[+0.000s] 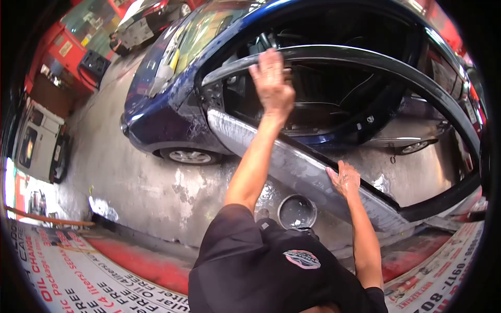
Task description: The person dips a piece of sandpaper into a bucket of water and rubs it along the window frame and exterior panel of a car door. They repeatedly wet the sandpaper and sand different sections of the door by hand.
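Note:
A car door [302, 169] with a dull grey, sanded-looking surface stands swung open from a blue car [156, 117]. My left hand [272, 91] reaches up to the door's upper window frame [334, 51], fingers stretched out and thumb apart. Whether anything lies under that palm is hidden. Lower down, my right hand [346, 180] rests on the window ledge of the door, its fingers bent over the edge. Wet streaks and pale residue mark the door panel below it.
A round bucket [297, 211] of dark liquid stands on the wet concrete floor by my body. Printed banners [104, 271] lie behind me at both sides. A white van [39, 141] is parked far left, and a dark car [151, 23] stands beyond the blue one.

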Action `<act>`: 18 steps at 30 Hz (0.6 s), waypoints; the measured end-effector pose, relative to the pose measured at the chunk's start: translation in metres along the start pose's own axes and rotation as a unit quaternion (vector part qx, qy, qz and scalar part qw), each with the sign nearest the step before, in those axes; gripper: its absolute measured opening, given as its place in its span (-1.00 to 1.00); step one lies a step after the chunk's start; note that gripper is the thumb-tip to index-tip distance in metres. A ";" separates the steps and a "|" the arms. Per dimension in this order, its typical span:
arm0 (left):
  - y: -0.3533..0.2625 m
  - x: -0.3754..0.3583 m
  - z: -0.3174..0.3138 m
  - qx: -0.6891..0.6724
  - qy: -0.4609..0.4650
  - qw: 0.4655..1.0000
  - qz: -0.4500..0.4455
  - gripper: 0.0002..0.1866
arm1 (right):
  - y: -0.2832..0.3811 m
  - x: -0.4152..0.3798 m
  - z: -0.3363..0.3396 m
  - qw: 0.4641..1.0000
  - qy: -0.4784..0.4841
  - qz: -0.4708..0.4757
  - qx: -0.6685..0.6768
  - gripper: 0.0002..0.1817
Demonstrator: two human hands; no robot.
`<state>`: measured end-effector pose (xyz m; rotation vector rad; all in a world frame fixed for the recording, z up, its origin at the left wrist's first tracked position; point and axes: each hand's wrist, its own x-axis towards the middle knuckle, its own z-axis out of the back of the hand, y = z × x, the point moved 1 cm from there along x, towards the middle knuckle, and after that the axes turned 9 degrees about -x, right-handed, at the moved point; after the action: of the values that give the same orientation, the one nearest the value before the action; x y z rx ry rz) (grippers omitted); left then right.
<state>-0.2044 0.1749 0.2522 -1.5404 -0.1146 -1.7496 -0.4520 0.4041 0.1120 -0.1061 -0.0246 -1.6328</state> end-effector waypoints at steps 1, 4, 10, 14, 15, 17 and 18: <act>0.018 -0.002 -0.004 0.016 -0.019 0.999 0.037 -0.41 | 0.001 0.002 0.001 1.000 -0.005 -0.011 0.006 -0.41; -0.066 0.015 -0.022 -0.014 -0.012 1.000 -0.012 -0.41 | 0.007 0.000 0.002 1.000 -0.019 -0.014 0.007 -0.45; -0.026 0.015 0.002 -0.004 0.039 0.994 -0.104 -0.24 | 0.004 0.007 -0.002 0.999 -0.042 -0.002 0.029 -0.46; 0.023 0.007 0.012 0.055 0.012 0.998 0.041 -0.39 | 0.009 0.002 0.001 1.000 0.002 -0.026 0.009 -0.45; -0.016 0.018 0.010 0.027 0.022 0.998 0.060 -0.38 | 0.010 0.001 0.003 1.000 0.007 -0.022 0.004 -0.44; -0.087 0.022 -0.019 -0.089 0.027 0.993 -0.067 -0.21 | 0.008 0.004 0.006 1.000 -0.009 -0.018 0.013 -0.43; -0.108 0.024 -0.033 -0.120 0.032 0.989 -0.078 -0.18 | 0.008 0.000 0.005 0.999 -0.015 -0.016 0.031 -0.42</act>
<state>-0.2942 0.2197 0.3094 -1.6822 0.0091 -1.9940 -0.4432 0.4043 0.1168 -0.0822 -0.1000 -1.6608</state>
